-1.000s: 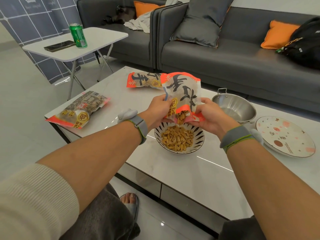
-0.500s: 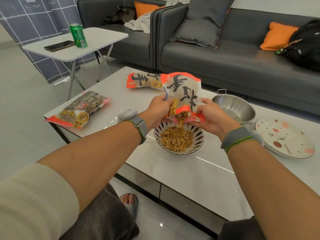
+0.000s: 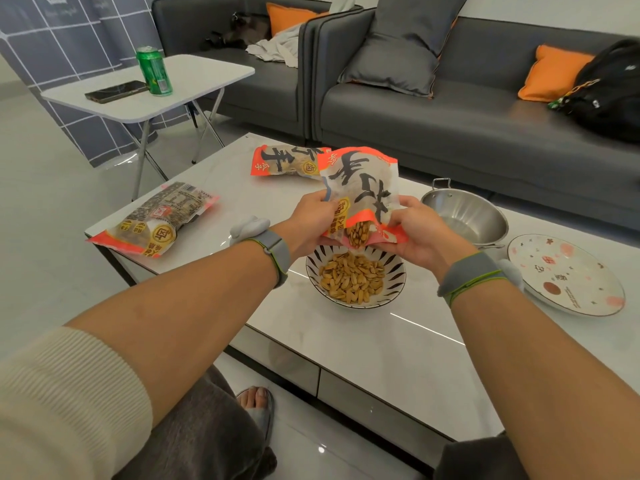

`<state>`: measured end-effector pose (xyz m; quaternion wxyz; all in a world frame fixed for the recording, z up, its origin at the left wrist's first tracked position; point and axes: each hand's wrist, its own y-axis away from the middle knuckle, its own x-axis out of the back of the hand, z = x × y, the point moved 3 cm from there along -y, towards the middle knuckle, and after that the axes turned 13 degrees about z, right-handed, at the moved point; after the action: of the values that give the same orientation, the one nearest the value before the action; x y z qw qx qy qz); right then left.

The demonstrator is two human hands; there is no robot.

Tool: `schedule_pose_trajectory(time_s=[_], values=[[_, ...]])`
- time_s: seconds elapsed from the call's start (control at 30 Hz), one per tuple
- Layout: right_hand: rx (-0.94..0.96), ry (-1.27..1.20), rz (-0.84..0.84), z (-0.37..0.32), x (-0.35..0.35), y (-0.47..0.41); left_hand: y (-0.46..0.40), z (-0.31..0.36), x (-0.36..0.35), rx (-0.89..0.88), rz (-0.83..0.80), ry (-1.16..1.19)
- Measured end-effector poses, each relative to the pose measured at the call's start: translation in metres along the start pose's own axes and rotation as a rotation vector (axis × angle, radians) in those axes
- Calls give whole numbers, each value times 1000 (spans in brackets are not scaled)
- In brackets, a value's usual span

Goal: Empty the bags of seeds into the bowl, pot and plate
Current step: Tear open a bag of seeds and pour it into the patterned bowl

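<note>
Far left I see a small side table (image 3: 194, 95) with a green can (image 3: 154, 71) upright and a dark phone (image 3: 116, 91) flat beside it. On the near table (image 3: 381, 344), left end, an unopened seed bag (image 3: 159, 221) lies flat; a second sealed bag (image 3: 280, 161) lies further back, partly behind the held one. My left hand (image 3: 311, 226) grips the left edge of the open bag (image 3: 360, 192), fingers curled round it. That bag is upside down, mouth pointing down right above the striped bowl (image 3: 398, 282), seeds (image 3: 358, 235) showing in the mouth. Bowl sits mid-table with a pile of seeds already in it. My right hand (image 3: 420, 233) pinches the bag's right lower corner, thumb on top. Right of the hands, steel pot (image 3: 464, 213) stands on the table behind, no seeds visible in it. Far right, patterned plate (image 3: 568, 275) lies flat near the pot, nothing on it. Grey sofa (image 3: 450, 109) runs behind the table.
</note>
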<state>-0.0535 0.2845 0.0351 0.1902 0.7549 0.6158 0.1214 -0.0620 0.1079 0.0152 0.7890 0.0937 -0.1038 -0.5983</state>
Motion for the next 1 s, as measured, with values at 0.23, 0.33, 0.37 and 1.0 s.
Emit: schedule_pose_trajectory(time_s=[0.23, 0.33, 0.37, 1.0], values=[[13, 6, 8, 0, -1, 0, 0, 0, 1, -11, 4, -15], [25, 34, 21, 1, -2, 0, 0, -1, -2, -18, 0, -16], [28, 46, 18, 2, -4, 1, 0, -2, -2, -20, 3, -24], [25, -44, 9, -1, -1, -1, 1, 3, 0, -22, 0, 16]])
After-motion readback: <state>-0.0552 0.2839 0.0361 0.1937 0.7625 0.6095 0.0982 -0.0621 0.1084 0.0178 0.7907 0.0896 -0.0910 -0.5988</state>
